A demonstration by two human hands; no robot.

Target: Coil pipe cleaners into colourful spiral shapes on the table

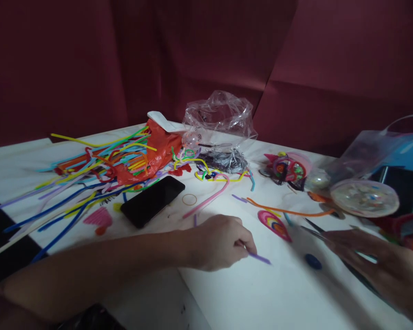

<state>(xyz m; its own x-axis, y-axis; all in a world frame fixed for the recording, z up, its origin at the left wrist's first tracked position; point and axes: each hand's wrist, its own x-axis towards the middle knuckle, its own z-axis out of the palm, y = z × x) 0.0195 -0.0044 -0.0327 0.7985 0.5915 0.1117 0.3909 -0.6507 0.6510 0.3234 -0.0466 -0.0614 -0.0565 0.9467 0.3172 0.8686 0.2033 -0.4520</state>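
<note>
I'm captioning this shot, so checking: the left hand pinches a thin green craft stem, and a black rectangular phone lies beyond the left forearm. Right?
Not quite: the head view shows the left hand pinching a thin purple craft stem, not a green one. The black rectangular phone does lie beyond the left forearm.

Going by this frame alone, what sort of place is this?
Likely a craft table: a pile of bright pipe cleaners, a teardrop shape in coloured bands, and scissors in the right hand.
</note>
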